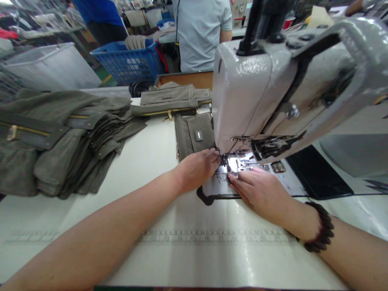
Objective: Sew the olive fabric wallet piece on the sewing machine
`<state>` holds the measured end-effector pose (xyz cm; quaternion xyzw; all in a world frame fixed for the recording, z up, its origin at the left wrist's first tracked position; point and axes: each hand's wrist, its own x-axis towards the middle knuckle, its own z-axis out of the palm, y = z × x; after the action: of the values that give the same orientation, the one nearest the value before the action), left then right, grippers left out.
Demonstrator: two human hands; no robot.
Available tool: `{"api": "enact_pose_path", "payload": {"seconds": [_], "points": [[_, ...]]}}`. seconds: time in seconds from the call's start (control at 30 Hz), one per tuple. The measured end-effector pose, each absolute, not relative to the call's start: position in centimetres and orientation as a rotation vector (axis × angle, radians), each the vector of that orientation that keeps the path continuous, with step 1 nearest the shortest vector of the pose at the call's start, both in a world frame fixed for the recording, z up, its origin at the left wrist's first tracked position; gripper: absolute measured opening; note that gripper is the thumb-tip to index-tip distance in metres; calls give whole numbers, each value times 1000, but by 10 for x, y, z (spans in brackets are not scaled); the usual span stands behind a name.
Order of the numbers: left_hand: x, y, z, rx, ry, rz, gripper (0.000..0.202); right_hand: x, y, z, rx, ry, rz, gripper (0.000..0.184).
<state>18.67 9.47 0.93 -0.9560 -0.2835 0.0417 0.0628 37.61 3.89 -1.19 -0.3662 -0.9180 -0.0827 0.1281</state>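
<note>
A pale grey sewing machine [257,89] stands at the right of the white table [145,161]. My left hand [198,167] rests by the needle area with its fingers bunched at the presser foot [224,159]; whether it pinches anything is hidden. My right hand [259,190] lies flat, fingers stretched, on the shiny metal plate [239,165] just below the needle. A dark olive fabric piece with a small black label [197,135] lies behind my left hand, running under the machine head.
A big stack of olive zippered fabric pieces [60,141] fills the table's left. More zippered pieces [169,101] lie at the back. A blue basket [130,62], a grey bin [51,66] and two standing persons [201,32] are beyond the table. A printed ruler [212,238] runs along the near edge.
</note>
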Motion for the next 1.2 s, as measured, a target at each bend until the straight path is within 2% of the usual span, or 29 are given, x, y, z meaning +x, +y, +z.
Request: {"api": "enact_pose_path", "payload": {"seconds": [0.7,0.9,1.0,1.1,1.13,1.2], "points": [[206,64,7,-2749,-982,122,22,376,41,-7,-1015,-2671,-279,27],[179,76,28,-2886,-1173,83,21,377,41,-5,-1045,-2675,-251,30],[156,57,41,-2836,-1457,10,46,382,36,3,-1037,-2665,-110,32],[153,14,39,-2850,-1374,13,59,384,27,13,-881,-2676,2,48],[156,1,35,-2882,-1283,-17,54,384,24,15,-829,-2703,17,52],[163,-19,28,-2874,-1155,-148,40,383,20,18,-795,-2779,27,46]]}}
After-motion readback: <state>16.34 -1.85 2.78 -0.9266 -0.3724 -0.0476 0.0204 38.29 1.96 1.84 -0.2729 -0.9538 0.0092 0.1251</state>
